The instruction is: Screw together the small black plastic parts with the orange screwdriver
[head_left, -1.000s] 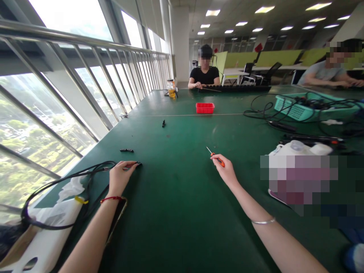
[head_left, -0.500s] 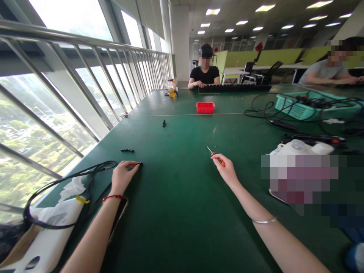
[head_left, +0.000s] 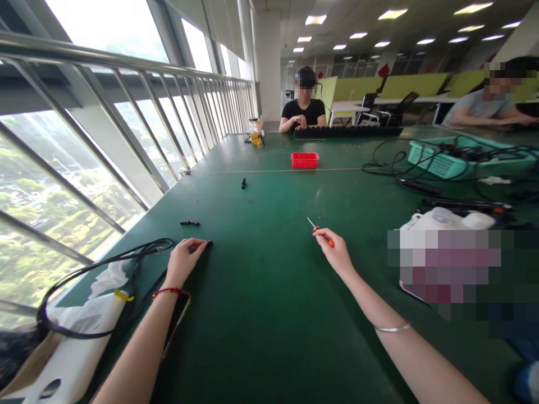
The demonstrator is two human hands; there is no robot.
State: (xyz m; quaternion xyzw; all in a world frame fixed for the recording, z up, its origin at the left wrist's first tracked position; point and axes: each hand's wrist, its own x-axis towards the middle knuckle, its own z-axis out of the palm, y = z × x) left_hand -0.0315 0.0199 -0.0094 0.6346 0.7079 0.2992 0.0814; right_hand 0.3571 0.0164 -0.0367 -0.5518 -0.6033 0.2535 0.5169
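Note:
My right hand (head_left: pixel 336 247) is closed round the orange and black handle of a screwdriver (head_left: pixel 324 238), whose thin metal shaft points up and to the left. Low over the table on the left, my left hand (head_left: pixel 184 259) pinches a small black piece (head_left: pixel 209 243); most of it is covered by the fingers, so its kind cannot be made out. Just beyond that hand lies a short black part (head_left: pixel 190 223). Another small black part (head_left: pixel 243 183) rests farther up the green table (head_left: pixel 261 292).
A red bin (head_left: pixel 305 161) stands toward the far side. Black cables spill from a teal basket (head_left: pixel 433 160) on the right, behind a white bag (head_left: pixel 446 219). Beside my left arm are a looped black cable (head_left: pixel 76 336) and a white holder. A person (head_left: pixel 304 109) sits opposite.
Both my hands keep nearly the same place and the same grip. The hand of the person opposite has shifted slightly. The view has moved a little.

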